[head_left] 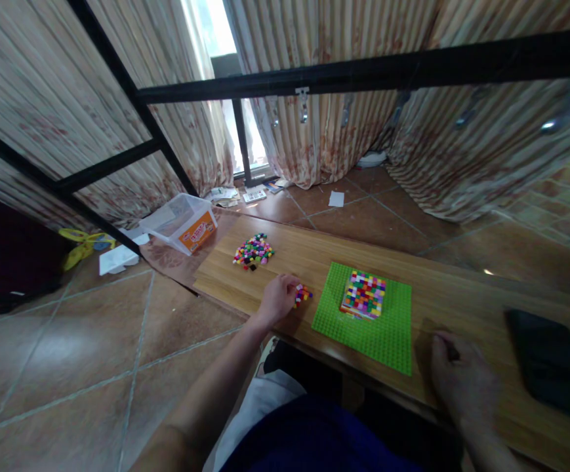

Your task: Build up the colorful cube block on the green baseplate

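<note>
My left hand (279,299) rests low over the wooden table, its fingers curled beside a small group of coloured bricks (303,295). What its fingertips hold, if anything, is hidden. To the right lies a green baseplate (393,341) with a square block of multicoloured bricks (365,294) built up on it. My right hand (464,380) sits on the table right of the baseplate, fingers folded inward, apart from the bricks. Whether something is inside it does not show. Farther back on the left is a larger pile of loose bricks (254,250).
A dark phone-like slab (553,364) lies at the table's right end. Beyond the left end stands a clear plastic box (181,223) with an orange label. A black metal frame (265,90) crosses in front of curtains (363,39). Papers (336,198) lie on the tiled floor.
</note>
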`<action>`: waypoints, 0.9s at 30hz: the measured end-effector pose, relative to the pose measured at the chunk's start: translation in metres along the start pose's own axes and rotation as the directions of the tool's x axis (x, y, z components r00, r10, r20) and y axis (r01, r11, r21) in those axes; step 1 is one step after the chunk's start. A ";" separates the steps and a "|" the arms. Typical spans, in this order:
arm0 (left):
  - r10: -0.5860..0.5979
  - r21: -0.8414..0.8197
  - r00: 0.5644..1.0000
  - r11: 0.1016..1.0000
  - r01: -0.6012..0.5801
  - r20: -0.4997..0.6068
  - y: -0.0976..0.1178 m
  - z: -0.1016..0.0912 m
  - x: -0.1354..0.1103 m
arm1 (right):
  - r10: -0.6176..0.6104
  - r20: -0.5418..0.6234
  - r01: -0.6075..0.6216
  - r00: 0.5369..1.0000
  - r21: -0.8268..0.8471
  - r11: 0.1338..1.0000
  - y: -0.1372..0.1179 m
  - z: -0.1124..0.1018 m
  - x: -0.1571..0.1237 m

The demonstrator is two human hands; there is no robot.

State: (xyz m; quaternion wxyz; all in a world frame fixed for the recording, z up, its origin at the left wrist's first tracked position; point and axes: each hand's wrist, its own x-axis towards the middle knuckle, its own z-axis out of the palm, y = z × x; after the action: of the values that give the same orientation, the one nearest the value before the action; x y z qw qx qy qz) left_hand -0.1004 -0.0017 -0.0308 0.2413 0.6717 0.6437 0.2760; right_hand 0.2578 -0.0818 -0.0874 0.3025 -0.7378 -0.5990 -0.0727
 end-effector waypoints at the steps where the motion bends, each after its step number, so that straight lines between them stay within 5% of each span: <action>1: 0.006 0.043 1.000 0.999 -0.007 0.021 0.003 -0.001 0.000 | 0.006 0.003 -0.006 1.000 0.000 1.000 0.000 0.000 0.000; 18: -0.022 0.445 0.996 0.895 -0.020 0.089 0.022 0.002 0.010 | 0.039 0.035 -0.040 0.999 0.021 0.999 -0.004 -0.003 0.001; 27: -0.027 0.464 0.993 0.885 -0.028 0.112 0.023 0.001 0.008 | 0.015 0.010 -0.015 1.000 0.021 1.000 -0.005 -0.002 0.001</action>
State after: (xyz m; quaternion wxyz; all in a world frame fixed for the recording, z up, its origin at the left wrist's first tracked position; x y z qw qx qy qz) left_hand -0.0827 0.0047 -0.0147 0.1100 0.7250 0.6758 0.0747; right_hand 0.2540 -0.0812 -0.0838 0.3079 -0.7394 -0.5957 -0.0604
